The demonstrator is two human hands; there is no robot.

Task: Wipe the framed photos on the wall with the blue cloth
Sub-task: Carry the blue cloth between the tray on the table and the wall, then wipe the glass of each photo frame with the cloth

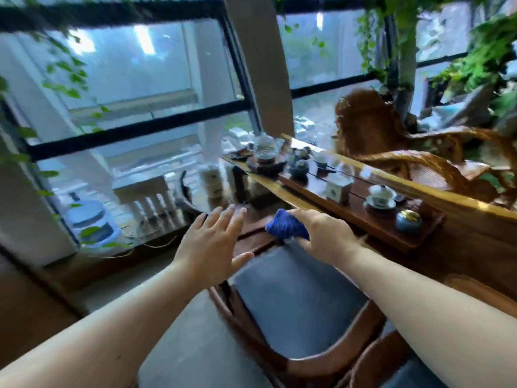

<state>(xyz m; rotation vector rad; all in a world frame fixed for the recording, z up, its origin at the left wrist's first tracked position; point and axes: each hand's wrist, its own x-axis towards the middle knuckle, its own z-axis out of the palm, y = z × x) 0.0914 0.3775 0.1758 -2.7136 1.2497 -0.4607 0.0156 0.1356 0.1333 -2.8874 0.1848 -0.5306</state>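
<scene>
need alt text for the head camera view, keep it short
A person's right hand grips a bunched blue cloth above a cushioned wooden chair; the left hand is open and empty. Beside them stands a tea table with cups, before large windows.

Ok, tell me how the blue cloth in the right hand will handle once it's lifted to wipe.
The blue cloth is bunched into a soft wad under the right hand, so it is probably floppy and light. Its nubby surface suggests it will not slip in the grip. It will likely droop open if held loosely.
</scene>
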